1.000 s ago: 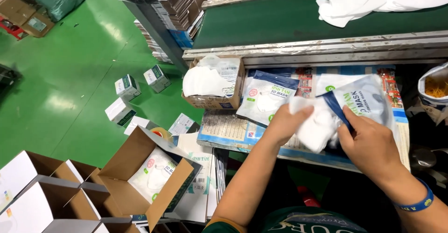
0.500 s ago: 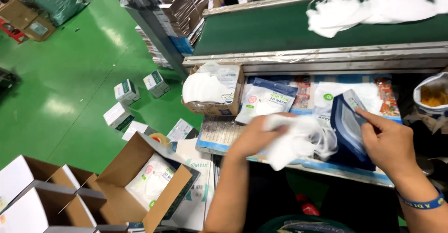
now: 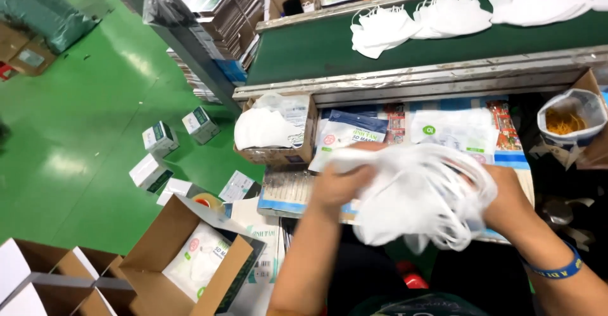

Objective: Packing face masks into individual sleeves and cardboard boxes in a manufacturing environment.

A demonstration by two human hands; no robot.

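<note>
Overhead, looking down at a packing station in a workshop with a glossy green floor [image 3: 76,164]. Both hands hold a blurred bundle of white masks [image 3: 421,195] above a narrow work shelf [image 3: 297,195]. The left hand [image 3: 339,186] closes on the bundle's left edge, fingers curled into the fabric. The right hand [image 3: 506,195] grips the right side, mostly hidden behind the masks; a blue wristband [image 3: 557,270] circles that wrist.

The shelf runs across the middle of the view and is crowded with flat printed packets [image 3: 348,132], white and blue, lying side by side. At its left end sits a small cardboard tray [image 3: 282,154] holding more white masks in plastic. At the far right a plastic bag [image 3: 570,123] holds something orange.

Beyond the shelf, past a metal rail [image 3: 411,78], a dark green conveyor belt [image 3: 316,53] carries loose piles of white masks [image 3: 383,31] along its far edge.

Down at the lower left an open carton [image 3: 177,252] stands on the floor with a packet inside, beside more open boxes [image 3: 38,278]. Several small white boxes [image 3: 158,140] lie scattered over the floor. Stacks of flat printed cartons [image 3: 215,12] rise at the upper left, near a dark green bag [image 3: 41,15].
</note>
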